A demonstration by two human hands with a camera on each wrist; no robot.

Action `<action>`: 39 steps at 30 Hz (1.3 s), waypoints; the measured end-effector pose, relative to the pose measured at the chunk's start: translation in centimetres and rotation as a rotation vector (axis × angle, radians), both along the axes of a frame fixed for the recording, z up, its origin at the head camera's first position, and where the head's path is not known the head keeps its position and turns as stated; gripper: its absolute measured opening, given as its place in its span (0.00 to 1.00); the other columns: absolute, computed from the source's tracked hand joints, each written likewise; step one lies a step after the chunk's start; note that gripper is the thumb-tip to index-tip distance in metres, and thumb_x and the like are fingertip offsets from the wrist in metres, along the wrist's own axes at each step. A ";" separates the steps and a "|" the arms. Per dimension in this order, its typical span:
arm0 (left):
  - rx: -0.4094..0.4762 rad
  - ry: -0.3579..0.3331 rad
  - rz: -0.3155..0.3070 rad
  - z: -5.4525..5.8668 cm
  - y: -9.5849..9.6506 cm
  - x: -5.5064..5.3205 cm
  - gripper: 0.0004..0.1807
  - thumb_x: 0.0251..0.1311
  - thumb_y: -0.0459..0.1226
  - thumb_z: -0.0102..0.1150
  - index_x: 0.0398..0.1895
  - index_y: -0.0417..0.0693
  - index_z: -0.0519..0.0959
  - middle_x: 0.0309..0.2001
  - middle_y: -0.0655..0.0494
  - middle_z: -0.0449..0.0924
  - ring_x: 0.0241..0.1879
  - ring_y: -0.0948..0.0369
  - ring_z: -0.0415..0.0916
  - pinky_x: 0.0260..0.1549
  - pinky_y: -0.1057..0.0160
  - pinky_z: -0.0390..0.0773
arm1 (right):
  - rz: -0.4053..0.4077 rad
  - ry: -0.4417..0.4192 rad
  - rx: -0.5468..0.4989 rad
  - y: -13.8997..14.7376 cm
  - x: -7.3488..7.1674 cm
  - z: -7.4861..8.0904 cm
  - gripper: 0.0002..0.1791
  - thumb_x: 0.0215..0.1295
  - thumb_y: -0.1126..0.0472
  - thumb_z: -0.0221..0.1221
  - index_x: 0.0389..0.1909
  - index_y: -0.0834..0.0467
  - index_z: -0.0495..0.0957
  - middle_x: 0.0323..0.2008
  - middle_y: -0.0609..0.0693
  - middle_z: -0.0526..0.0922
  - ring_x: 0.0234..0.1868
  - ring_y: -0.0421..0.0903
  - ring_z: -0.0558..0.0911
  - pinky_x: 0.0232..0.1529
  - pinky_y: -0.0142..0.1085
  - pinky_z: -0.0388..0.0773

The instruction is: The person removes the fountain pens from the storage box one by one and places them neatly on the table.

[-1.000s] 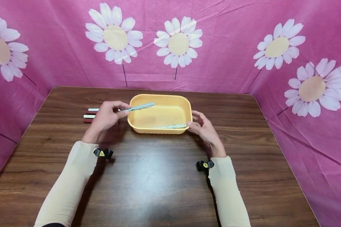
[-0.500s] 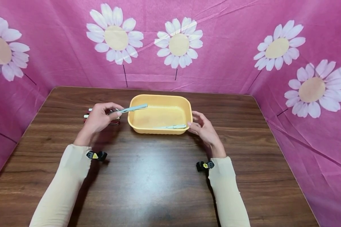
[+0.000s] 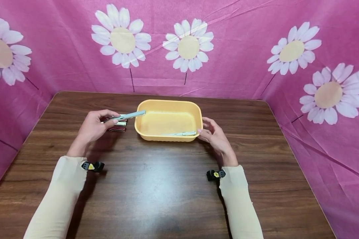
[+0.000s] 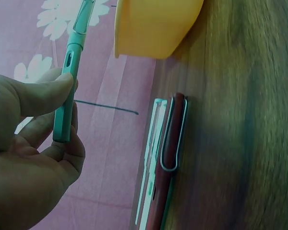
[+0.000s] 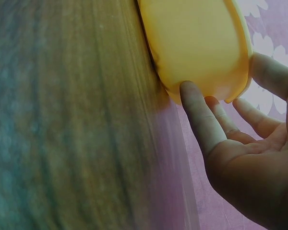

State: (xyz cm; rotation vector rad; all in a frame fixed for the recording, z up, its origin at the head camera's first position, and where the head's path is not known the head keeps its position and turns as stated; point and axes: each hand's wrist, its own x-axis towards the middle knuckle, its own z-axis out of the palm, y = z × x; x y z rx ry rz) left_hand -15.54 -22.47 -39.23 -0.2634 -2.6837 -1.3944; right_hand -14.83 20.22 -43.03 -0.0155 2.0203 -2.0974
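Between thumb and fingers, my left hand pinches a teal pen with a wire clip. Its capped end points right, overlapping the left rim of a yellow plastic box in the head view. Just below this hand lie dark red pens and pale pens, side by side and partly hidden by it. In the left wrist view, a red pen shows its wire clip. My right hand holds the box's right end, thumb at the rim and fingers against the outer wall. A pale green pen lies inside along the front wall.
The dark wooden table ends at the back against a pink cloth printed with white daisies. The same cloth hangs along both sides. Each cream sleeve has a small black camera at the wrist.
My left hand has moved left with the teal pen, from over the box to over the row of pens, uncovering their clip ends. The right hand and box have stayed put.
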 end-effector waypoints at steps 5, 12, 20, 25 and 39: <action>0.005 0.000 0.013 0.0 -0.3 0.1 0.08 0.64 0.29 0.65 0.46 0.38 0.86 0.28 0.56 0.81 0.25 0.65 0.69 0.22 0.70 0.70 | -0.001 -0.002 0.000 0.1 0.0 0.0 0.34 0.71 0.74 0.57 0.75 0.63 0.58 0.67 0.66 0.66 0.47 0.43 0.81 0.56 0.42 0.80; -0.008 0.010 0.019 -0.2 -0.7 0.3 0.09 0.65 0.30 0.65 0.46 0.39 0.86 0.29 0.59 0.80 0.25 0.65 0.66 0.22 0.68 0.67 | 0.001 0.000 0.002 0.1 0.0 -0.1 0.34 0.71 0.74 0.56 0.75 0.63 0.58 0.66 0.66 0.66 0.47 0.43 0.81 0.55 0.41 0.80; -0.009 0.008 0.021 -0.5 -1.6 0.8 0.08 0.65 0.31 0.66 0.46 0.40 0.87 0.37 0.61 0.83 0.29 0.67 0.68 0.25 0.71 0.67 | 0.004 0.004 -0.011 0.0 0.0 -0.3 0.34 0.71 0.74 0.56 0.75 0.63 0.57 0.66 0.66 0.66 0.47 0.42 0.81 0.55 0.40 0.80; -0.012 0.023 0.016 -0.8 -2.4 1.1 0.08 0.63 0.31 0.68 0.44 0.40 0.87 0.36 0.61 0.83 0.26 0.66 0.65 0.22 0.68 0.65 | 0.002 -0.002 -0.008 0.0 0.0 -0.2 0.34 0.71 0.74 0.56 0.75 0.63 0.57 0.66 0.66 0.66 0.46 0.42 0.81 0.54 0.40 0.81; -0.060 0.024 0.031 -1.9 -4.6 1.8 0.07 0.64 0.30 0.67 0.43 0.38 0.86 0.34 0.56 0.83 0.29 0.67 0.67 0.23 0.70 0.66 | -0.002 -0.009 0.000 0.0 -0.1 -0.1 0.34 0.71 0.74 0.56 0.75 0.62 0.58 0.67 0.67 0.66 0.51 0.48 0.79 0.56 0.43 0.80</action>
